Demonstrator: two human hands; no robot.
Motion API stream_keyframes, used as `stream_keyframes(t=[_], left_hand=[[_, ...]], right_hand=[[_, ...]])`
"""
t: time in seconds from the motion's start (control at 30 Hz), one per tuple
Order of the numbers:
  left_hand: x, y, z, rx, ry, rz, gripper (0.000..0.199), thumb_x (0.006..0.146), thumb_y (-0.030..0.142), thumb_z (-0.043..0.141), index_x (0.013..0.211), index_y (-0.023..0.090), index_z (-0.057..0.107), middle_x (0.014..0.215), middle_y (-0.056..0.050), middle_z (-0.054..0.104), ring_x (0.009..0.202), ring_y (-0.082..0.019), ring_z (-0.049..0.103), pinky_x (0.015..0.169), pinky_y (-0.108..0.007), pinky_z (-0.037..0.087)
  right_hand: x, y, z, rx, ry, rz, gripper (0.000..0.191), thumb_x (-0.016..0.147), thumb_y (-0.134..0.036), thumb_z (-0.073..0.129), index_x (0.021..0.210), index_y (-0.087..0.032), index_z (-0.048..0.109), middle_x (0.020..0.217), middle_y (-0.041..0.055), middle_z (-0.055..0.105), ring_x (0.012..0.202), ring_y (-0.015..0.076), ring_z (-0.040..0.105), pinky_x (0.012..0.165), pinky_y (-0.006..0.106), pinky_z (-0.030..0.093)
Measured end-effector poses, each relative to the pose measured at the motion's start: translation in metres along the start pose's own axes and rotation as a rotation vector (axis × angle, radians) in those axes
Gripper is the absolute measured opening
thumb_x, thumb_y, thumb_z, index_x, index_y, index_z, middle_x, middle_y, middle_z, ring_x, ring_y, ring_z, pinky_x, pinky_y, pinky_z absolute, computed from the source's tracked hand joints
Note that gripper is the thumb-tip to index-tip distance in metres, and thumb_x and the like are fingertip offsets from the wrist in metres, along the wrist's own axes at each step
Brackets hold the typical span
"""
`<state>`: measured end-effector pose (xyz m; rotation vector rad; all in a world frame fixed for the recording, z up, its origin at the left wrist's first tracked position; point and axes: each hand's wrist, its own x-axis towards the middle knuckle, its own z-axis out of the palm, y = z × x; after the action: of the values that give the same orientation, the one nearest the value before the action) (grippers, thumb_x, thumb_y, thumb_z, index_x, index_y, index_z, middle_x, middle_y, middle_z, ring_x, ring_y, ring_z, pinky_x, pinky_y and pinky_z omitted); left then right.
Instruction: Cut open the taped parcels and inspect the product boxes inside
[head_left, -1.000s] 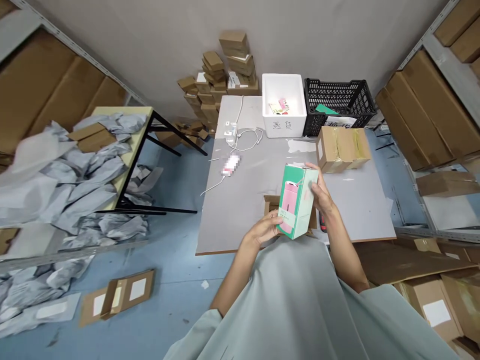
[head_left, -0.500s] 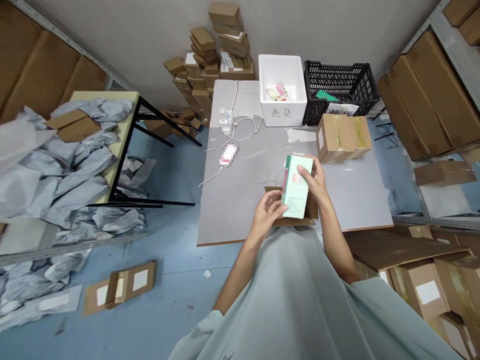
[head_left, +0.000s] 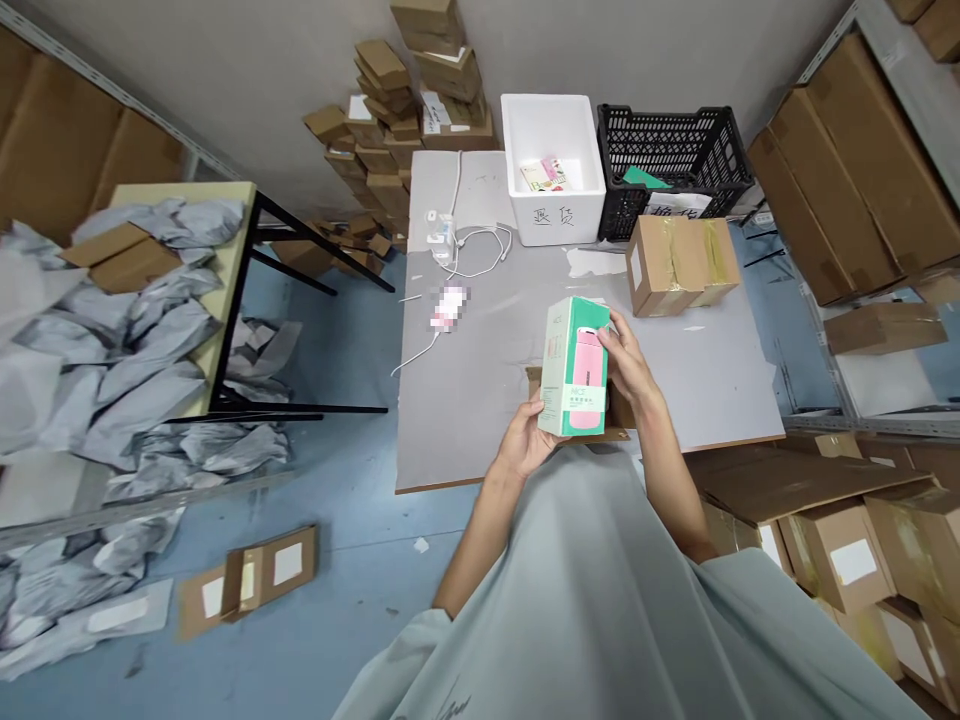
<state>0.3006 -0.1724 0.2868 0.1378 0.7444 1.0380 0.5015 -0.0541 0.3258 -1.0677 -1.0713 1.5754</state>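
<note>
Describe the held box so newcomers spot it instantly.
Find the grey rectangular table. Over its near edge, the bare left hand and bare right hand hold a green-and-mint cardboard box. Unlike the taped brown cardboard boxes on the table, it shows a printed pink device.

Green box [head_left: 571, 372], pink device pictured on front, held at grey table [head_left: 465, 425].

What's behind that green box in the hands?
Behind the green box, parts of a brown cardboard box show on the table; its middle is covered, so I can't tell what it holds.
</note>
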Motion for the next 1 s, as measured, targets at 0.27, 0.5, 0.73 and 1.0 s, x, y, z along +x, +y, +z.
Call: stream_keyframes(t=[0.27, 0.5, 0.73, 1.0], left_hand=[[0.001, 0.003, 0.009, 0.351, 0.144, 0.196, 0.085, 0.083, 0.049, 0.099, 0.156, 0.033, 0.058, 0.153, -0.009, 0.072, 0.127, -0.028, 0.077, 0.087, -0.033, 0.07], [0.004, 0.002, 0.018, 0.473, 0.129, 0.196, 0.081, 0.077, 0.055, 0.105, 0.139, 0.028, 0.06, 0.139, -0.011, 0.079, 0.125, -0.031, 0.078, 0.083, -0.031, 0.068], [0.0, -0.002, 0.005, 0.221, 0.04, 0.09, 0.071, 0.081, 0.048, 0.101, 0.14, 0.026, 0.067, 0.128, -0.008, 0.084, 0.106, -0.027, 0.083, 0.091, -0.041, 0.071], [-0.002, -0.01, 0.004, 0.209, 0.059, 0.051, 0.086, 0.083, 0.052, 0.1, 0.156, 0.031, 0.061, 0.139, -0.009, 0.079, 0.111, -0.026, 0.081, 0.087, -0.036, 0.069]], right_hand=[[0.012, 0.017, -0.008, -0.164, 0.156, -0.128, 0.07, 0.082, -0.074, 0.095, 0.132, -0.032, 0.069, 0.135, 0.0086, 0.08, 0.125, 0.0309, 0.076, 0.101, 0.044, 0.069], [0.013, 0.02, -0.012, -0.198, 0.167, -0.161, 0.071, 0.084, -0.076, 0.094, 0.134, -0.032, 0.07, 0.145, 0.011, 0.077, 0.132, 0.0313, 0.073, 0.097, 0.041, 0.07], [0.005, 0.007, -0.023, -0.061, 0.046, 0.038, 0.086, 0.093, -0.09, 0.075, 0.162, -0.042, 0.058, 0.139, 0.006, 0.081, 0.114, 0.0292, 0.082, 0.092, 0.047, 0.071], [0.008, 0.019, -0.017, -0.102, 0.085, -0.03, 0.075, 0.085, -0.087, 0.084, 0.134, -0.033, 0.068, 0.124, 0.0075, 0.082, 0.114, 0.0308, 0.079, 0.093, 0.045, 0.07]])
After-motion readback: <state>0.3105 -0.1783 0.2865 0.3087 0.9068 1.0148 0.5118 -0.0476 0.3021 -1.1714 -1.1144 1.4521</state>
